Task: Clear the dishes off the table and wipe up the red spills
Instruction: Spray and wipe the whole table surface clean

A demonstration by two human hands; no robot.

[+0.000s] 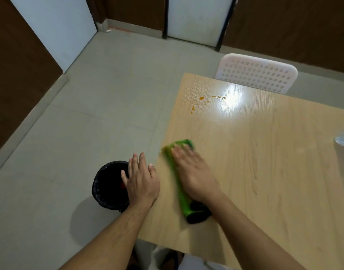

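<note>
A green cloth (172,164) with a dark end lies on the light wooden table (264,172) near its left edge. My right hand (194,172) presses flat on the cloth with straight fingers; the hand and cloth are blurred. Just off the table's left edge my left hand (141,178) hovers open, palm down, fingers spread, above the bin. Small orange-red spill spots (201,98) dot the far part of the table, apart from the cloth.
A black bin (107,191) lined with a bag stands on the floor beside the table's left edge, something red inside. A white perforated chair (257,75) sits at the far side. A shiny metal dish (343,140) shows at the right edge.
</note>
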